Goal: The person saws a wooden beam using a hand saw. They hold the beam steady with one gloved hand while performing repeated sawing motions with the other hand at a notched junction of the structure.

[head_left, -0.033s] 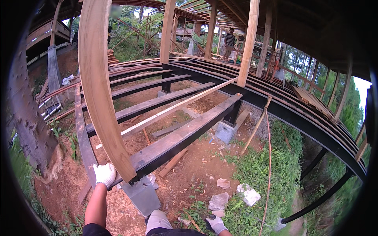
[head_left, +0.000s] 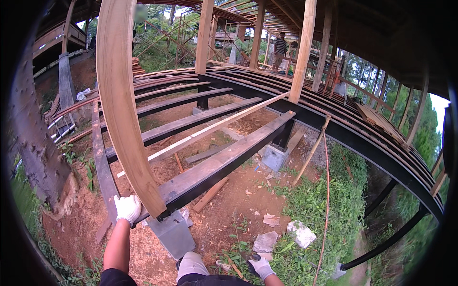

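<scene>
"How many hands were there?"

"Two, in white gloves. The left hand [head_left: 127, 208] lay on the near end of a long, flat, dark brown beam [head_left: 103, 162]. Its fingers bent over the edge, but their tips were hidden, so I couldn't tell whether they gripped. The right hand [head_left: 261, 267] hung low, near the person's knee, with a dark object [head_left: 247, 257] at its fingers — too small to name, and I couldn't tell if it was held."

"And the other things, counted?"

"One tall, light brown wooden post [head_left: 116, 95] just beside the left hand; two clear grey concrete piers, one by the post's foot [head_left: 174, 236] and one farther off [head_left: 274, 159]; one pale, thin wooden strip [head_left: 205, 133]; one rough white block [head_left: 301, 235] on the ground; one person in a striped top [head_left: 279, 50] in the background."

"How did the beam look?"

"Narrow and scuffed, its dark top marked with paler patches. It ran along the frame's left side, well above the reddish soil [head_left: 71, 229], and the post crossed in front of the joists to its right."
</scene>
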Available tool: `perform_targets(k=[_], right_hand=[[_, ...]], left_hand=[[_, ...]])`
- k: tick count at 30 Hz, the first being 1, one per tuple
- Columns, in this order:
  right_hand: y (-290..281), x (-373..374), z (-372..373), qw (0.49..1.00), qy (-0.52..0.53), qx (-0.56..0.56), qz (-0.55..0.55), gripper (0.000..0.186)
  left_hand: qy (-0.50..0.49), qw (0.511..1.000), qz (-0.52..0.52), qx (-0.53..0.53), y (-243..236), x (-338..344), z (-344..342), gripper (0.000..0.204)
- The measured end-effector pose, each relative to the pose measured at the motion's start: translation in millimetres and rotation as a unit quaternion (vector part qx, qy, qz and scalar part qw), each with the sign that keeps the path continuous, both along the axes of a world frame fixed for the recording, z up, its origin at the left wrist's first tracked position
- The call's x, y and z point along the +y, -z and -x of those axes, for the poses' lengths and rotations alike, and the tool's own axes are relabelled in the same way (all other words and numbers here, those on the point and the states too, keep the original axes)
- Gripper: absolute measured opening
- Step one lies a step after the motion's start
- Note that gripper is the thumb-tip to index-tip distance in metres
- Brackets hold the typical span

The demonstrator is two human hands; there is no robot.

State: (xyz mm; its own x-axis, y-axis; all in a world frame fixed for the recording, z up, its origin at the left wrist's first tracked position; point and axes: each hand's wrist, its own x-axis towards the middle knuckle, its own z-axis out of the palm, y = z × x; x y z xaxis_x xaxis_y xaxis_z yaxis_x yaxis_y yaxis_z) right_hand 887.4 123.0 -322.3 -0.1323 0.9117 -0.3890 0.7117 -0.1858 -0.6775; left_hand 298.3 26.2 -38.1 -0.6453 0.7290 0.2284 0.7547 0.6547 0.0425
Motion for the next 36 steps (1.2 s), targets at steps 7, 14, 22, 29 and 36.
perform_targets(k=[7,14,22,29,36], right_hand=[[-248.0,-12.8,74.2,0.910,0.008,0.336,-0.243,0.059],[-317.4,-50.4,56.1,0.782,-0.059,0.331,-0.525,0.086],[-360.1,-97.3,96.1,0.826,-0.349,0.371,-0.241,0.041],[-291.8,-72.1,145.8,0.802,-0.396,0.291,-0.339,0.068],[-297.8,-83.2,135.7,0.782,-0.462,0.261,-0.327,0.068]], left_hand=[[0.062,0.998,-0.007,0.009,-24.2,-33.0,26.3,0.043],[0.077,0.988,-0.074,0.113,12.3,-38.8,26.4,0.035],[0.034,0.992,-0.113,0.038,3.1,-42.9,19.5,0.038],[-0.018,0.967,-0.253,0.018,-0.8,-39.4,20.5,0.029],[-0.040,0.957,-0.286,-0.029,4.1,-51.0,15.9,0.027]])
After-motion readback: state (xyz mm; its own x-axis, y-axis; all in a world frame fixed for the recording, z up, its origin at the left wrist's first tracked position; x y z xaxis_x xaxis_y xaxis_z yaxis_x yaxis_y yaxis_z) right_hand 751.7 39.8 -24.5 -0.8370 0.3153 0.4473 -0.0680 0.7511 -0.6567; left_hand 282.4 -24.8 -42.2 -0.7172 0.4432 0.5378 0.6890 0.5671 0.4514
